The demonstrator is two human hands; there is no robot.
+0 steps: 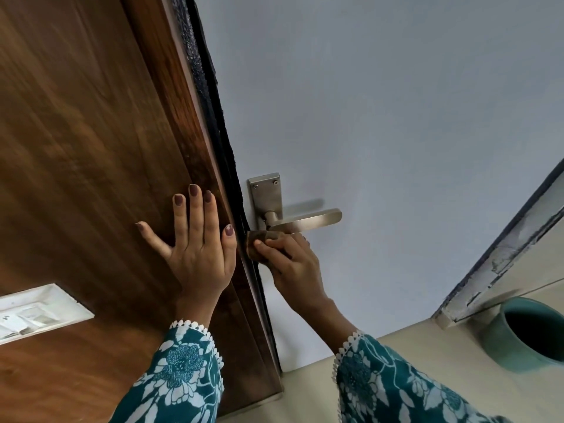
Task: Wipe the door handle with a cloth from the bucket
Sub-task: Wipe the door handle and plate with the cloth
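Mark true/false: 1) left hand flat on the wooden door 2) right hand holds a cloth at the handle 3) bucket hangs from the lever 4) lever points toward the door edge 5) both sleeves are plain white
1) True: left hand lies open on the wooden door.
2) True: right hand presses a brownish cloth under the door handle.
3) False: the teal bucket stands on the floor, lower right.
4) False: the lever points away from the edge.
5) False: sleeves are teal, floral.
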